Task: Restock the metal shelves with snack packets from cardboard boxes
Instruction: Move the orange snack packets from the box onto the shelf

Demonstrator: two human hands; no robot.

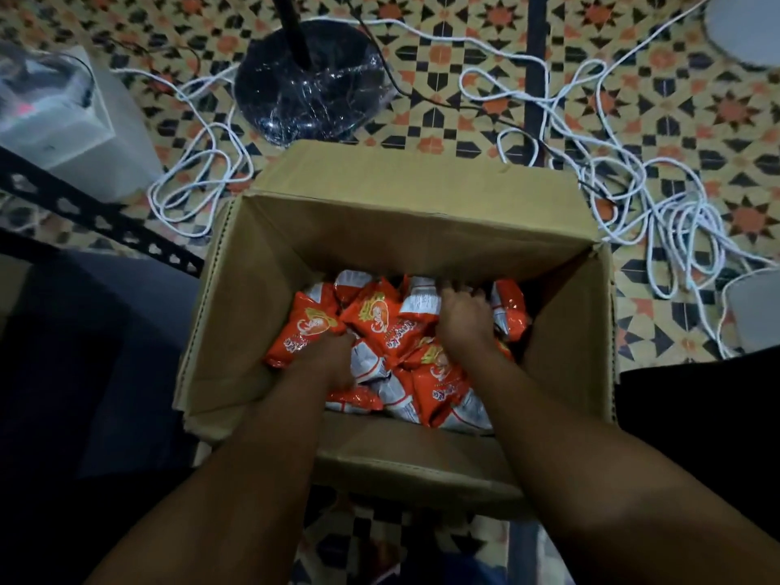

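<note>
An open cardboard box is seen on the patterned floor, its bottom covered by orange snack packets. Both hands are plunged among them: the left hand is buried with fingers hidden, so its grasp cannot be told; the right hand is curled over packets. Only a perforated shelf rail is visible; restocking is judged far from finished, much stock remaining.

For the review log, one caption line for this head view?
Both hands, left hand and right hand, reach among orange snack packets in an open cardboard box.
</note>
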